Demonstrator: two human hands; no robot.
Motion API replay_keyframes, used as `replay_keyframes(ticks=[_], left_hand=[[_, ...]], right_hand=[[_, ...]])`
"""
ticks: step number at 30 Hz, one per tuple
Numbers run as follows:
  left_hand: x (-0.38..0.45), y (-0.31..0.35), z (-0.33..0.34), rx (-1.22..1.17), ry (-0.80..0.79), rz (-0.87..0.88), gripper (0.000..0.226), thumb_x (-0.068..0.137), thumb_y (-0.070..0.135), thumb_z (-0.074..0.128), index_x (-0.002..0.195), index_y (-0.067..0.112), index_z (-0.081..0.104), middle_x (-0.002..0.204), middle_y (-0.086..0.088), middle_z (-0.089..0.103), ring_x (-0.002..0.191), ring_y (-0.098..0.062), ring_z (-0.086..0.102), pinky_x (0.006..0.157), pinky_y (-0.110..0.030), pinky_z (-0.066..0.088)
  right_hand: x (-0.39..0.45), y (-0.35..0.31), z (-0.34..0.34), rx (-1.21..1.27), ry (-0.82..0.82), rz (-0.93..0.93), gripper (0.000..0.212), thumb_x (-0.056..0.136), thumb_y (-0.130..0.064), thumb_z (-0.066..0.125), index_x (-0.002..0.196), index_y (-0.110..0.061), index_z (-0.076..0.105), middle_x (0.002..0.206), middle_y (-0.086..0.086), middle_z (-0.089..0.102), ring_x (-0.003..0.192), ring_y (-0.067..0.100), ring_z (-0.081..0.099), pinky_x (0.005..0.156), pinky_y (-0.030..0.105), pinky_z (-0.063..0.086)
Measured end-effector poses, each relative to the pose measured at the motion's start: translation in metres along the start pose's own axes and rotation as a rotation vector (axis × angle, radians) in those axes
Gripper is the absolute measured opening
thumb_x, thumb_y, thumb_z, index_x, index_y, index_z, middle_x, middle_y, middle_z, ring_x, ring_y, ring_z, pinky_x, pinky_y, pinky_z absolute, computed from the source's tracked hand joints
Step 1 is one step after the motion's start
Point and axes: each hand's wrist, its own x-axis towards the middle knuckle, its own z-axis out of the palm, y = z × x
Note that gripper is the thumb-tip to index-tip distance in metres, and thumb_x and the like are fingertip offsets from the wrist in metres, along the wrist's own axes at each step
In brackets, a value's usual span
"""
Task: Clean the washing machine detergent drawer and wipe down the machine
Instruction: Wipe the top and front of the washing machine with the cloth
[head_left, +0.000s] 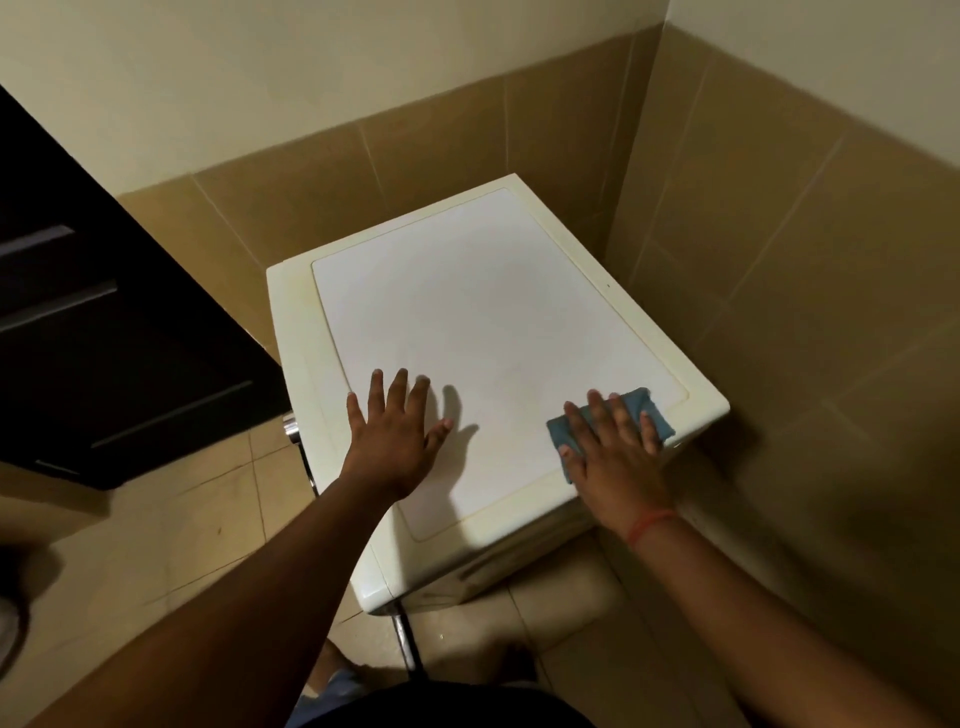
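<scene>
cloth: small blue cloth (639, 402) flat on the near right corner of the machine top, just beside the cream border
machine: white washing machine (483, 322) tucked in a tiled corner, top panel in full view, near rim toward the person
right grip: right hand (615, 452) spread flat on the cloth, fingers straight, pressing it down, not curled round it
left grip: left hand (392, 436) released, palm flat on the top near its left edge, fingers splayed, grasping nothing
step: wiping the top, judged from the pressing hand; drawer part cannot be judged
handling: cloth looks soft and light, likely to bunch or slide on the smooth panel; best driven by flat palm pressure, or pinched at a free edge to lift. Machine is heavy and rigid, should not shift under the bracing hand
hidden: detergent drawer not in view, front panel and door mostly cut off by the angle; most of the cloth covered by the hand
hard to make out: metal part (292, 428) at the machine's left side, unclear what it is
surroundings: dark cabinet (104, 322) to the left, beige floor tiles (171, 525), tan wall tiles (779, 260)
</scene>
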Motion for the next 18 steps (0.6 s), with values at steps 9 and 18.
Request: replay_keyframes(ticks=[9, 18], left_hand=[[0.006, 0.004, -0.001, -0.002, -0.004, 0.018, 0.07, 0.098, 0.06, 0.023, 0.156, 0.021, 0.014, 0.164, -0.008, 0.009, 0.151, -0.033, -0.007, 0.117, -0.061, 0.002], [0.004, 0.01, 0.007, 0.011, 0.003, 0.053, 0.071, 0.097, 0.058, 0.026, 0.155, 0.019, 0.017, 0.163, -0.009, 0.014, 0.151, -0.035, -0.001, 0.117, -0.063, 0.007]], right_hand=[[0.017, 0.06, -0.005, 0.057, 0.029, 0.121, 0.059, 0.096, -0.052, 0.017, 0.149, -0.033, 0.035, 0.158, -0.001, 0.03, 0.147, 0.022, 0.019, 0.119, 0.048, 0.01], [0.033, 0.076, -0.011, 0.02, 0.005, 0.126, 0.064, 0.096, -0.051, 0.006, 0.153, -0.029, 0.023, 0.162, 0.001, 0.018, 0.15, 0.021, 0.008, 0.121, 0.045, 0.004]])
